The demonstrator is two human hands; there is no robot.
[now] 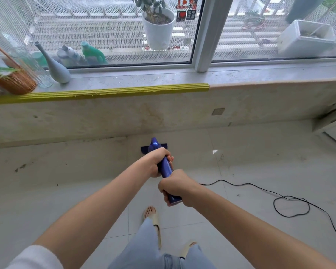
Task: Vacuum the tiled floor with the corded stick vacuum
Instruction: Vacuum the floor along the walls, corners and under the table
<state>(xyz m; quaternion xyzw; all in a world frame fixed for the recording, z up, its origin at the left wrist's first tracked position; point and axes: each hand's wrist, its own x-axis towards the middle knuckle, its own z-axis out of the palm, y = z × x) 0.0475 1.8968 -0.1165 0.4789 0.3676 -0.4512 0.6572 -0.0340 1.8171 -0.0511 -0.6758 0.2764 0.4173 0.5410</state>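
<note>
A blue stick vacuum (166, 167) points away from me toward the low wall under the window. Its flat head (145, 149) rests on the pale tiled floor (250, 164) close to that wall. My left hand (157, 161) grips the vacuum's body higher up. My right hand (173, 186) grips the rear end of the handle, nearer to me. The black cord (291, 199) runs from the handle area to the right and lies in a loose loop on the tiles. Dark specks of dirt (20, 167) lie on the floor at the left.
A marble sill with a yellow edge guard (105, 92) runs across above the wall. On it stand a wicker basket (17, 82), a clear glass vase (32, 68) and a grey bottle vase (55, 68). A wall socket (218, 111) sits below the sill. My slippered feet (152, 218) stand on the tiles.
</note>
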